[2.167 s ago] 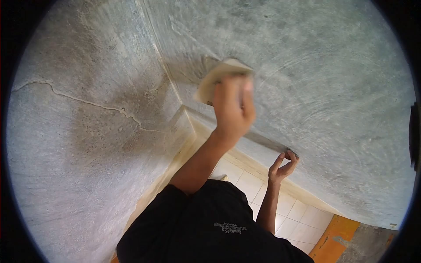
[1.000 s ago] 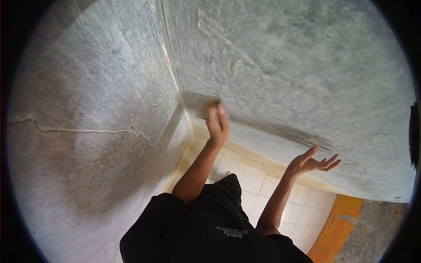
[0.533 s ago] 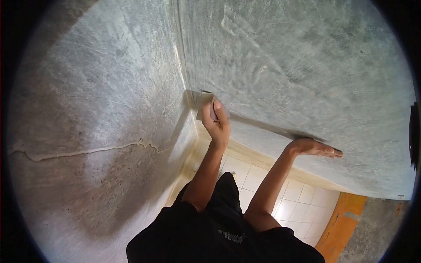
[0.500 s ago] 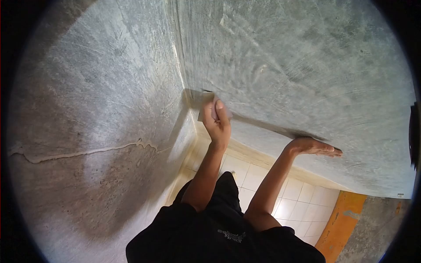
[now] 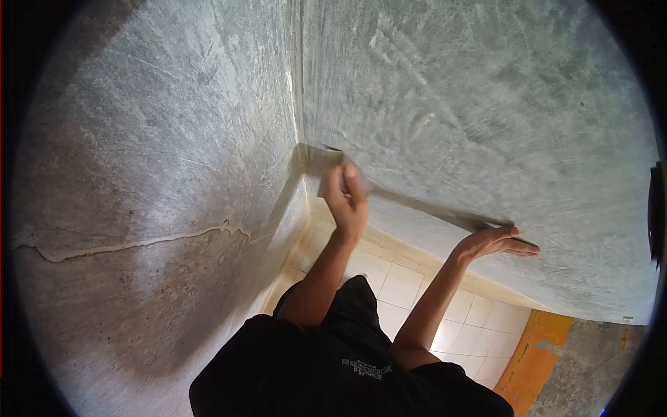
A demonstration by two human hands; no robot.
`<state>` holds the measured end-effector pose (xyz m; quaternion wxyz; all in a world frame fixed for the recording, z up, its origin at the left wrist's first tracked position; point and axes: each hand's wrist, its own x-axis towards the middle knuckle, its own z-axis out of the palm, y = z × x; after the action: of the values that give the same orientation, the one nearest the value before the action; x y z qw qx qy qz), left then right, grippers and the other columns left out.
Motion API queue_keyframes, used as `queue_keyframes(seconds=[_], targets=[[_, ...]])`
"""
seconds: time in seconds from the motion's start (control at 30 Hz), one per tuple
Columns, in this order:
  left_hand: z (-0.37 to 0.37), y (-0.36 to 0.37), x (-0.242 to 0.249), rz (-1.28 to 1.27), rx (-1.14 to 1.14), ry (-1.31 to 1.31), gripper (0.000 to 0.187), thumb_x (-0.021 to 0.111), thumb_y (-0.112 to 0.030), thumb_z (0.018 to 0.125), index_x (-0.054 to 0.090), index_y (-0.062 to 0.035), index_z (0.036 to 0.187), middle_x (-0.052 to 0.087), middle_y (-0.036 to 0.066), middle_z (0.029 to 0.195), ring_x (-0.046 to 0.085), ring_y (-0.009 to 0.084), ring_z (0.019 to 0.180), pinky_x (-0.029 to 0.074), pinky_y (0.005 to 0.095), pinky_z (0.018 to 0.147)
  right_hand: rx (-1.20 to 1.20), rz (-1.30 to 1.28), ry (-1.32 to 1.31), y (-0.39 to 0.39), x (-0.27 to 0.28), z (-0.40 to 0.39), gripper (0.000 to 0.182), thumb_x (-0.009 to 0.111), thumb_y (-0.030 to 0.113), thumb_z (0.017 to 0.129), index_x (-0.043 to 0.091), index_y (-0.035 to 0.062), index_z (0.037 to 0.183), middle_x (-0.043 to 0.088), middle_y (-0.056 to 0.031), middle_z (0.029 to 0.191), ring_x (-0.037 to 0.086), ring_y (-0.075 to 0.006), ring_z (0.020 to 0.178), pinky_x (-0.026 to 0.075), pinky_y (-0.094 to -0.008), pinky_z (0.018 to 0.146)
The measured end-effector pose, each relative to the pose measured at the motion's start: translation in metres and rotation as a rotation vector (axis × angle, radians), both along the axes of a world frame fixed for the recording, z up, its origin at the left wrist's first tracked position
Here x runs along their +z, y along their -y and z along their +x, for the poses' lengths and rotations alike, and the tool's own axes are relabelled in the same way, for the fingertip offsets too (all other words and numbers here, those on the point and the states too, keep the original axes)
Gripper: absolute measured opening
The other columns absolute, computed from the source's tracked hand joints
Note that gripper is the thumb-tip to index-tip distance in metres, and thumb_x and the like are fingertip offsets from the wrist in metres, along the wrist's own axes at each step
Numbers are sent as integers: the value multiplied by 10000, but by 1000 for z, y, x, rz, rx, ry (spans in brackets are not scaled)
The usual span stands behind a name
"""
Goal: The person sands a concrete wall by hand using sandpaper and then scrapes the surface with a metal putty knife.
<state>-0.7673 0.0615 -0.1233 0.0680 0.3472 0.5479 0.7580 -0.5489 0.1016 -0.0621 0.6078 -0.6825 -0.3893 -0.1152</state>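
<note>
My left hand [image 5: 345, 208] is closed around a folded piece of sandpaper [image 5: 335, 159], pressed to the grey plastered wall [image 5: 486, 111] close to the inside corner. Motion blurs the paper and the fingertips. Farther right, my right hand [image 5: 492, 243] rests against the same wall with its fingers stretched out and nothing in it. Dark shadows of both hands fall on the plaster.
A second grey wall [image 5: 174, 153] meets this one at the corner, with a long crack-like ridge [image 5: 139, 243] across it. White floor tiles [image 5: 399, 285] lie below. An orange painted strip [image 5: 531, 361] borders rough concrete at lower right.
My left hand stays near the corner, its paper now more blurred. The thumb of my right hand has spread from its fingers. The view has shifted slightly.
</note>
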Motion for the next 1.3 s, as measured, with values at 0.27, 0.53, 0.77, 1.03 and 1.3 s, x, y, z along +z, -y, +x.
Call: queue_keyframes(seconds=[0.27, 0.53, 0.77, 1.03, 1.3], targets=[[9, 1, 20, 26, 59, -145, 195, 481, -160, 970, 538, 21, 929, 507, 61, 759, 481, 141, 657, 383, 251, 543, -3, -2, 40, 3, -2, 0, 984, 147, 758, 846, -113, 38, 1464, -148, -239, 1511, -148, -367, 1407, -22, -546, 1137], [9, 4, 23, -1, 13, -167, 199, 455, -161, 978, 530, 8, 904, 524, 84, 784, 505, 179, 680, 419, 298, 606, -58, 123, -32, 4, 2, -11, 852, 48, 652, 906, 36, 16, 1473, -20, -233, 1525, -59, -349, 1422, 19, -513, 1158], [-5, 3, 29, -6, 68, -207, 192, 453, -145, 973, 531, 17, 907, 527, 101, 774, 508, 200, 671, 418, 315, 613, -91, 239, -25, -7, 0, -16, 773, 4, 564, 943, 101, 4, 1467, 52, -218, 1529, 15, -331, 1428, 48, -472, 1176], [6, 4, 42, 57, 86, -506, 120, 477, -77, 946, 534, 18, 900, 519, 94, 766, 494, 175, 649, 421, 297, 607, -101, 228, -1, -3, 7, -22, 761, 6, 545, 948, 116, -3, 1464, 70, -224, 1525, 30, -343, 1426, 52, -470, 1176], [5, 1, 33, 13, 101, -321, 90, 492, -65, 938, 547, 6, 928, 530, 99, 813, 501, 185, 676, 432, 307, 621, -118, 216, -10, 0, 4, -19, 710, 22, 491, 968, 134, -6, 1462, 79, -224, 1525, 44, -343, 1426, 68, -467, 1176]])
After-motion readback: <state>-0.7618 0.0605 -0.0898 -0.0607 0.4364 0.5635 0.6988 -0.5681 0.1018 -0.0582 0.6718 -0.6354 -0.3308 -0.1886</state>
